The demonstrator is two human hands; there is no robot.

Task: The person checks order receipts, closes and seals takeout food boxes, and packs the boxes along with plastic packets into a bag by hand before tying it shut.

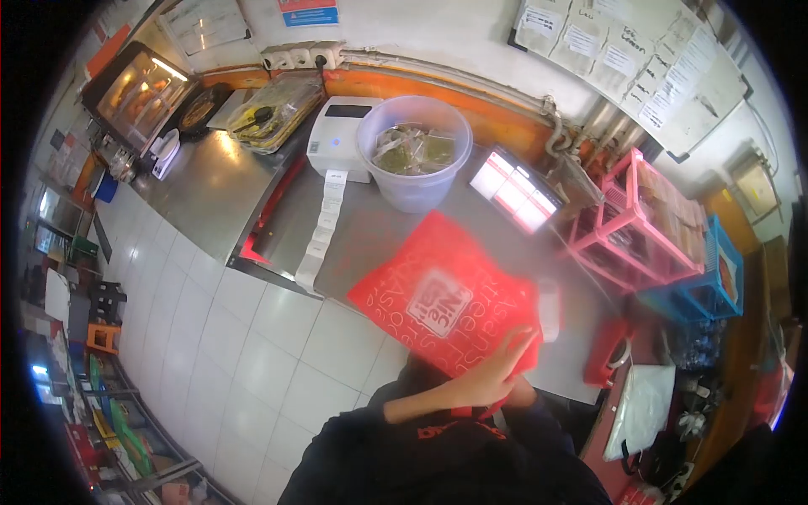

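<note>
A red bag (471,278) with white lettering and a white square logo is held out in front of my body, over the edge of the steel counter. My left hand (498,368) reaches across my body and grips the bag near its lower right end, fingers against its printed side. Just below it, a small part of my right hand (520,393) shows; its fingers are hidden behind the left hand and the bag. A white object (549,311) lies on the counter beside the bag, partly covered by it.
On the counter (370,231) stand a label printer (341,139) with a long paper strip (324,227), a plastic bucket (415,189) of filled sachets and a lit tablet (515,189). To the right are a pink rack (627,223), a blue basket (715,278) and a red device (604,353).
</note>
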